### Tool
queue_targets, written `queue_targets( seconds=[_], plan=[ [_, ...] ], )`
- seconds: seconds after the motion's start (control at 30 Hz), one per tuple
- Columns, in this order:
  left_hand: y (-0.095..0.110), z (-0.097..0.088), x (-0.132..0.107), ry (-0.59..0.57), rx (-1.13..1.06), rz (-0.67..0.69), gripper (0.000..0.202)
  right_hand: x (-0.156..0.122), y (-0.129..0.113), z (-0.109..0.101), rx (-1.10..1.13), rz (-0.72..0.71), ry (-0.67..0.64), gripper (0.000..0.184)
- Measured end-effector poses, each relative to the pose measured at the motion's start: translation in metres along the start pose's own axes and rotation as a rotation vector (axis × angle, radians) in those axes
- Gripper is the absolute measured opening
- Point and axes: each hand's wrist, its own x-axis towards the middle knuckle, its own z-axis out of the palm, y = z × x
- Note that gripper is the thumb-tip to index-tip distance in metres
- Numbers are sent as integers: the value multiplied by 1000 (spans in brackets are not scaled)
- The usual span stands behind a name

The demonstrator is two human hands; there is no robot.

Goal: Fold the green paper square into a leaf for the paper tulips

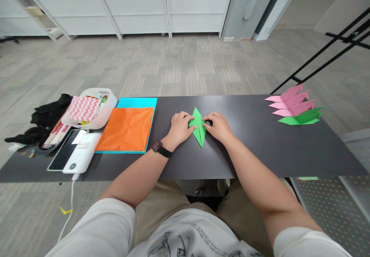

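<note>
Fingers [208, 117] on either side of folded green paper [200, 129]

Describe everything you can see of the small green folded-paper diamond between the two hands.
The bright green, elongated diamond of folded paper lies on the smooth, dark grey tabletop, long points facing near and far. A lengthwise crease shows on its nearer half. The bare left hand and bare right hand touch its opposite sides, hiding some edges.

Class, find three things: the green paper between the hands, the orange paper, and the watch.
Green paper [199, 131], head view: middle of its folded surface.
Orange paper [126, 129], head view: middle of its upper face.
Watch [157, 145], head view: its dark face.
</note>
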Motion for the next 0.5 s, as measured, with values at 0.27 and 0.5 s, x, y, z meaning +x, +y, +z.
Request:
queue_targets(
  seconds=[0.27, 0.5],
  plan=[
    [-3, 2, 2, 4, -36, 16, 22, 0, -2, -1, 41, -26, 0, 15],
    [4, -7, 4, -33, 29, 73, 12, 0, -3, 2, -25, -160, -54, 30]
  ],
)
